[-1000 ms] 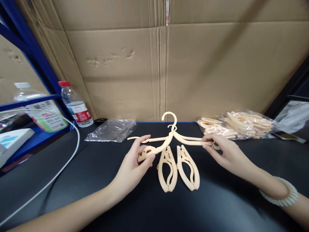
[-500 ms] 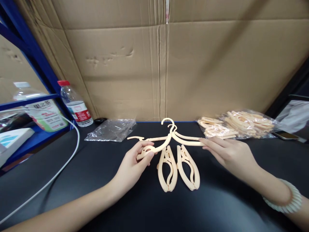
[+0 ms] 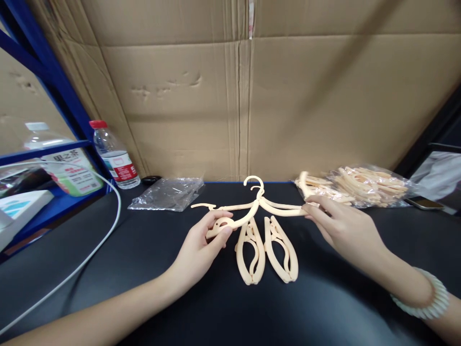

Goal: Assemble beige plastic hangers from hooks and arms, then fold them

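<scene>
A cream plastic folding hanger point(image 3: 248, 215) is spread wide above the black table, its hook toward the cardboard. My left hand point(image 3: 207, 240) pinches the end of its left arm between thumb and fingers. At the right, my right hand point(image 3: 333, 218) is closed on the end of the other arm, where a short cream piece point(image 3: 304, 182) sticks up above the fingers. Below the hook lie two folded hangers, a left one point(image 3: 240, 259) and a right one point(image 3: 294, 257), side by side.
Bagged folded hangers point(image 3: 370, 185) lie at the back right beside a phone point(image 3: 425, 202). An empty clear plastic bag point(image 3: 165, 194) is at the back left. A water bottle point(image 3: 120, 166), a blue shelf point(image 3: 43, 149) and a white cable point(image 3: 97, 247) are on the left. Cardboard point(image 3: 187, 110) stands behind.
At the right end of the hanger, a short piece now points up above my right hand. My right fingers have shifted slightly; my left hand keeps its grip.
</scene>
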The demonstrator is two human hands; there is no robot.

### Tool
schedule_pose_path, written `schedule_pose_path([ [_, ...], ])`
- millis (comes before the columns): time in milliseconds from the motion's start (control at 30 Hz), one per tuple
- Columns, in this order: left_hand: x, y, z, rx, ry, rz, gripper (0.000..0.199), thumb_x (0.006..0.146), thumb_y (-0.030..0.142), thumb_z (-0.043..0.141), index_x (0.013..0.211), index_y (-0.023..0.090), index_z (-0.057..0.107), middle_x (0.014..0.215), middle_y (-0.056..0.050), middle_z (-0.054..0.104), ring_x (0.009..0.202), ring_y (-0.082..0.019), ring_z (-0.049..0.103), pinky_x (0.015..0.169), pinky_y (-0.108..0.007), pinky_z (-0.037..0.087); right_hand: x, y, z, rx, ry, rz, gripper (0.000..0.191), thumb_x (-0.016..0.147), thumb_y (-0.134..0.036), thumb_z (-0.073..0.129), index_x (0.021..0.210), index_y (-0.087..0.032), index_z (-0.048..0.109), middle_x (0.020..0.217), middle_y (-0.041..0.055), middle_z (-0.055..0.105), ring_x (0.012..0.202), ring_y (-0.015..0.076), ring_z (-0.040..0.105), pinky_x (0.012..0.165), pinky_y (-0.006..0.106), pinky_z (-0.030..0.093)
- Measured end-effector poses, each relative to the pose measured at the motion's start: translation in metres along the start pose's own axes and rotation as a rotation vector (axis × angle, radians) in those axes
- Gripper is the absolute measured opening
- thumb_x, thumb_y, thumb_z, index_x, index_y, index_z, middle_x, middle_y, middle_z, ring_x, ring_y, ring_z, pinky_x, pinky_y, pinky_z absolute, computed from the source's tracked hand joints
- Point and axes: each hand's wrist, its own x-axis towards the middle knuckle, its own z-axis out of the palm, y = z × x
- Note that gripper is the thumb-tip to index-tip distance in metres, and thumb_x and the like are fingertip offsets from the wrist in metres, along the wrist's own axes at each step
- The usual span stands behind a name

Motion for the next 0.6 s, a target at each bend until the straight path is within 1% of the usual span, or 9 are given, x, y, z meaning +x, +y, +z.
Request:
schedule_pose_path([
  [67,-0.0007,0.0002,-0.0001,0.005,-0.004,-0.001,0.028,0.083,0.039,0.061,0.103,0.019,0.061,0.078,-0.001,0.058,0.062,-0.013,0.054,0.06,-0.025,0.05,0.0006,-0.0006,0.0009,0.054,-0.005,0.001,0.022,0.093,-0.015,0.044,0.098,-0.016,0.066,0.114,0.0152,0.065,0.085,0.0272,0.067,0.065,0.036,0.05],
  [200,-0.0012,0.0003,0.0,-0.005,0.0,0.003,0.027,0.084,0.039,0.06,0.103,0.019,0.061,0.076,0.0,0.057,0.062,-0.013,0.054,0.059,-0.025,0.05,0.0006,-0.0022,0.0028,0.282,-0.019,0.084,0.026,0.095,-0.018,0.042,0.111,-0.02,0.063,0.123,0.0142,0.06,0.089,0.0251,0.067,0.07,0.037,0.054],
  [267,-0.0008,0.0004,0.0001,-0.008,0.004,0.002,0.028,0.084,0.039,0.06,0.103,0.019,0.061,0.077,0.0,0.058,0.062,-0.013,0.054,0.059,-0.025,0.049,0.0013,-0.002,0.0036,0.427,0.015,0.139,0.026,0.095,-0.02,0.045,0.115,-0.023,0.06,0.121,0.0123,0.061,0.098,0.0258,0.065,0.078,0.038,0.055],
  [300,-0.0004,0.0003,0.0001,-0.007,0.003,0.003,0.028,0.084,0.039,0.06,0.103,0.019,0.061,0.077,0.0,0.058,0.062,-0.013,0.054,0.059,-0.025,0.05,0.0019,-0.0015,0.0041,0.497,0.03,0.174,0.025,0.094,-0.023,0.048,0.115,-0.024,0.06,0.117,0.0112,0.062,0.1,0.0259,0.065,0.08,0.039,0.055],
  [333,-0.0001,0.0001,0.0,-0.005,0.004,0.004,0.028,0.084,0.039,0.06,0.104,0.019,0.061,0.078,0.0,0.058,0.062,-0.013,0.054,0.06,-0.026,0.05,0.0025,-0.0008,0.0047,0.57,0.036,0.217,0.025,0.092,-0.026,0.051,0.116,-0.025,0.059,0.112,0.01,0.065,0.097,0.0254,0.065,0.08,0.039,0.055],
  [400,0.0006,-0.0008,-0.0001,0.003,0.003,0.009,0.028,0.084,0.039,0.06,0.104,0.019,0.061,0.078,0.0,0.058,0.062,-0.013,0.055,0.061,-0.026,0.05,0.0038,0.0008,0.0061,0.746,0.019,0.33,0.03,0.089,-0.032,0.058,0.118,-0.025,0.058,0.1,0.0077,0.068,0.083,0.0227,0.066,0.076,0.039,0.057],
  [467,0.0011,-0.0021,-0.0003,0.01,0.001,0.014,0.027,0.085,0.039,0.059,0.104,0.019,0.06,0.078,0.0,0.058,0.062,-0.012,0.054,0.062,-0.026,0.05,0.0049,0.0016,0.007,0.934,0.004,0.449,0.035,0.086,-0.037,0.063,0.117,-0.024,0.058,0.097,0.0072,0.069,0.075,0.0204,0.066,0.074,0.039,0.058],
  [533,0.001,-0.0031,-0.0005,0.012,0.001,0.01,0.027,0.086,0.038,0.059,0.104,0.019,0.06,0.079,0.0,0.058,0.062,-0.012,0.053,0.062,-0.025,0.05,0.0059,0.0012,0.0067,1.078,0.023,0.53,0.034,0.083,-0.04,0.066,0.112,-0.023,0.062,0.101,0.0086,0.069,0.08,0.0215,0.067,0.078,0.039,0.059],
  [600,0.0004,-0.003,-0.0007,-0.007,0.012,0.0,0.027,0.086,0.037,0.06,0.106,0.02,0.06,0.079,0.0,0.058,0.063,-0.012,0.054,0.062,-0.024,0.049,0.0065,0.0003,0.0052,1.151,0.054,0.576,0.03,0.081,-0.04,0.069,0.105,-0.023,0.066,0.104,0.0089,0.07,0.088,0.0235,0.068,0.082,0.04,0.058],
])
